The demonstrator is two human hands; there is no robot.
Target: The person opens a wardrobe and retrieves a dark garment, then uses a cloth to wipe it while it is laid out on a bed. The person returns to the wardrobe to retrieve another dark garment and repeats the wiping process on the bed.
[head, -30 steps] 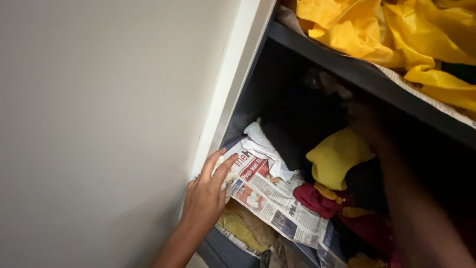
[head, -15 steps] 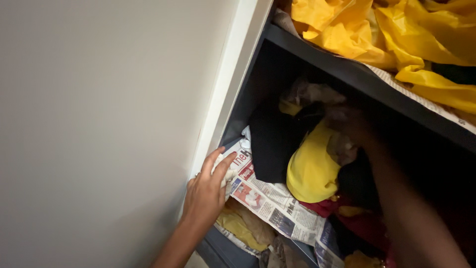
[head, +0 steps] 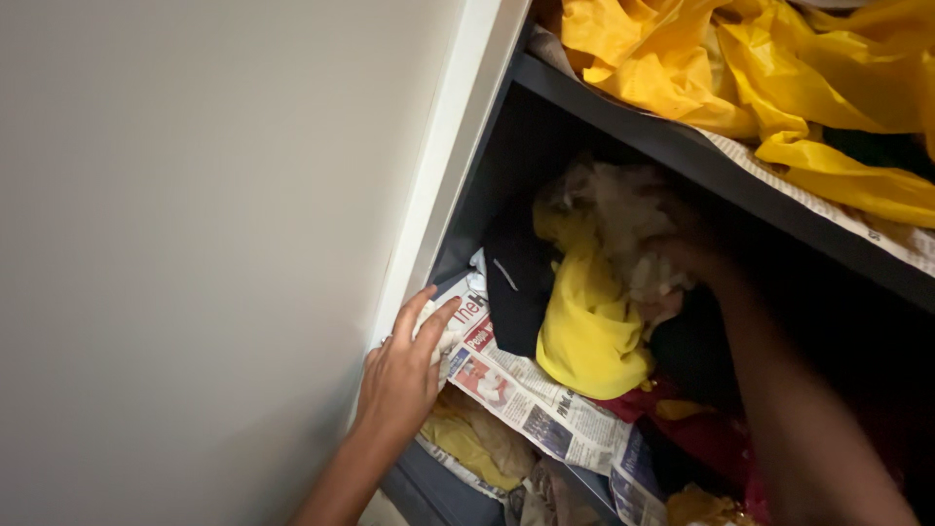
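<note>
A bundle of clothes (head: 594, 292), yellow and black, sits deep on the dark shelf (head: 682, 146). The right hand (head: 682, 258) grips it, fingers closed on cloth. The left hand (head: 404, 365) presses down the newspaper (head: 536, 404), fingers flat. The pulling step seems underway; next calls for a steady pull outward.

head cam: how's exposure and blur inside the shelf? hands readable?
Head view: the wall is evenly lit; the shelf interior falls into deep shadow. The left hand on the newspaper is sharp. The right hand in the clothes pile is dark and motion-blurred, grip unclear. The yellow bags are bright, not clipped.
</note>
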